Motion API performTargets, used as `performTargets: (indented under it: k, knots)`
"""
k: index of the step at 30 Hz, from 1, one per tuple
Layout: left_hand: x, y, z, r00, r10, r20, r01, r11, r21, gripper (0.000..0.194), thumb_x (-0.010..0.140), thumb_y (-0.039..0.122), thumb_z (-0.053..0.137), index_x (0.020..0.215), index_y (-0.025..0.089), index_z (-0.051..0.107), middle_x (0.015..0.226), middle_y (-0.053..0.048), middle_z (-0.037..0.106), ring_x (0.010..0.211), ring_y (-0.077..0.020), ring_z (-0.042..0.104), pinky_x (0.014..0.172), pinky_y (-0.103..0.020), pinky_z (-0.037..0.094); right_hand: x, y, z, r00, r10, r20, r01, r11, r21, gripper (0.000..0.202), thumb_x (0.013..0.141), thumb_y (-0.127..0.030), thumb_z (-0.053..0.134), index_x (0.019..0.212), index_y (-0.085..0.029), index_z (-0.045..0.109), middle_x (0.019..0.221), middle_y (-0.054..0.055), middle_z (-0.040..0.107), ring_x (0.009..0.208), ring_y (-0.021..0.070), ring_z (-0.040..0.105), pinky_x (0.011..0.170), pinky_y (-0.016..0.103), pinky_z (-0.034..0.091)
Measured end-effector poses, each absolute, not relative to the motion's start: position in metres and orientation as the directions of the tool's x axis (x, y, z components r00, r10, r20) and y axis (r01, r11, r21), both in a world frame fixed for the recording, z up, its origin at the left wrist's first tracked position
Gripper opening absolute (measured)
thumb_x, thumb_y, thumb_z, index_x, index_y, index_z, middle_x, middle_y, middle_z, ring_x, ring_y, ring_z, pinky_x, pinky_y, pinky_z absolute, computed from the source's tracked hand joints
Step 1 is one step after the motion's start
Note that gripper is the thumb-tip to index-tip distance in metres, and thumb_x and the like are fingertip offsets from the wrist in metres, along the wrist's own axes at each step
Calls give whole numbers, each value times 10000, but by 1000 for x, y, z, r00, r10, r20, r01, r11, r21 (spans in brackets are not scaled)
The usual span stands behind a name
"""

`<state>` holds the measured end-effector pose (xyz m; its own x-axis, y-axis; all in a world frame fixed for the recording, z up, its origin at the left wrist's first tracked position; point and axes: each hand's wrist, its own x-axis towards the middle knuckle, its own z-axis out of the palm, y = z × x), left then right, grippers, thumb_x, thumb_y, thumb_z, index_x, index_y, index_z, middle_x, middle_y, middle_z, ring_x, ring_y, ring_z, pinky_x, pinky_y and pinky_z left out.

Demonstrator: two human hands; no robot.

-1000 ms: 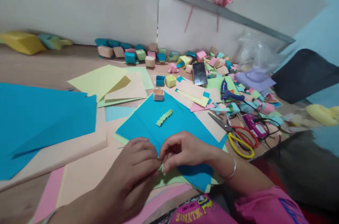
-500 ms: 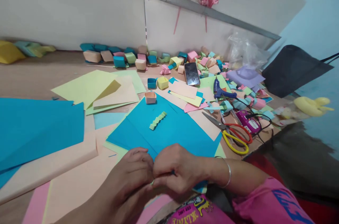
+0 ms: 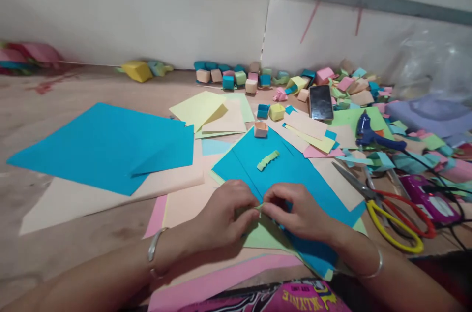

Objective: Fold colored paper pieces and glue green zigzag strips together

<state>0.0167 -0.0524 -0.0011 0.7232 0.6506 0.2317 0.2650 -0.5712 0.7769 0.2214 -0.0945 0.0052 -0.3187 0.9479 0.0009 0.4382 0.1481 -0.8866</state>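
My left hand (image 3: 232, 211) and my right hand (image 3: 295, 211) meet over the near part of a blue paper sheet (image 3: 295, 174). Both pinch a small light green paper strip (image 3: 259, 207), mostly hidden by the fingers. Just beyond them a pleated light green paper strip (image 3: 268, 160) lies on the blue sheet. At that sheet's far corner stands a little open peach paper box (image 3: 260, 129). Behind it are a blue paper box (image 3: 263, 111) and a yellow paper box (image 3: 276, 111).
Scissors (image 3: 383, 208) with red and yellow handles lie at the right, near a blue glue gun (image 3: 376, 135) and a phone (image 3: 320, 102). Paper boxes (image 3: 228, 81) line the wall. A large blue sheet (image 3: 99, 149) lies left. Paper scraps crowd the right.
The view has swung left, so things appear further right. My hands have drawn a little apart, and the green strip between their fingertips shows more.
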Motion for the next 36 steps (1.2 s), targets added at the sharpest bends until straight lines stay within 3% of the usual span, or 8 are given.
performTargets:
  k: [4, 9, 14, 20, 24, 28, 31, 36]
  knots:
    - [16, -50, 1, 590, 795, 141, 295, -375, 879, 116, 814, 240, 669, 918, 189, 678, 846, -42, 690, 805, -176, 619, 696, -310, 493, 224, -93, 6, -366, 909, -198, 259, -105, -960, 130, 857, -260, 608, 790, -152, 635, 687, 5, 640, 582, 93, 568, 544, 220, 429]
    - [21, -47, -9, 503, 858, -109, -100, 183, 978, 602, 661, 206, 802, 1193, 186, 521, 813, 2, 632, 741, -160, 654, 689, -316, 538, 217, -90, 1, -234, 920, -314, -49, -334, -941, 209, 810, -332, 695, 794, -134, 629, 696, 56, 706, 526, 100, 621, 474, 202, 443]
    - [26, -55, -7, 661, 725, -196, -153, 385, 910, 273, 753, 352, 758, 855, 131, 634, 747, -45, 614, 715, -189, 639, 698, -366, 528, 208, -97, -6, -186, 936, -299, -160, -329, -931, 292, 827, -426, 697, 810, -138, 650, 659, 60, 718, 494, 107, 616, 477, 219, 479]
    - [24, -55, 3, 613, 789, -32, 3, 38, 999, 228, 839, 335, 660, 702, 161, 713, 777, -60, 586, 893, -201, 543, 859, -368, 465, 204, -104, -8, -199, 927, -317, -37, -331, -943, 379, 844, -505, 653, 714, -151, 623, 633, 33, 677, 489, 106, 608, 474, 218, 470]
    - [26, -57, 2, 611, 792, -11, 48, -23, 999, 191, 850, 297, 617, 757, 161, 715, 820, -71, 633, 889, -198, 564, 843, -356, 463, 205, -104, -11, -220, 937, -270, 74, -259, -963, 395, 881, -510, 582, 677, -172, 582, 606, 6, 625, 470, 102, 551, 466, 234, 448]
    - [27, -61, 3, 488, 866, -107, 244, -18, 970, 220, 878, 258, 531, 727, 155, 653, 694, -16, 614, 674, -138, 545, 637, -265, 429, 213, -101, -6, -88, 996, 26, 390, 59, -919, 214, 850, -379, 649, 763, -184, 629, 657, -6, 606, 579, 114, 527, 533, 238, 421]
    - [24, -62, 2, 555, 831, -42, 345, -183, 921, 241, 908, 239, 492, 762, 158, 665, 715, -17, 657, 675, -128, 568, 637, -242, 415, 220, -99, 0, -5, 966, 260, 478, 231, -847, 164, 844, -347, 671, 870, -192, 623, 745, -3, 608, 636, 121, 535, 578, 243, 444]
    - [21, -64, -4, 654, 751, 92, 402, -447, 799, 255, 944, 273, 486, 797, 160, 661, 721, -27, 671, 632, -124, 570, 598, -236, 392, 221, -97, 1, -39, 918, 395, 561, 347, -752, 134, 898, -238, 603, 771, -198, 583, 700, -11, 591, 619, 112, 524, 588, 243, 437]
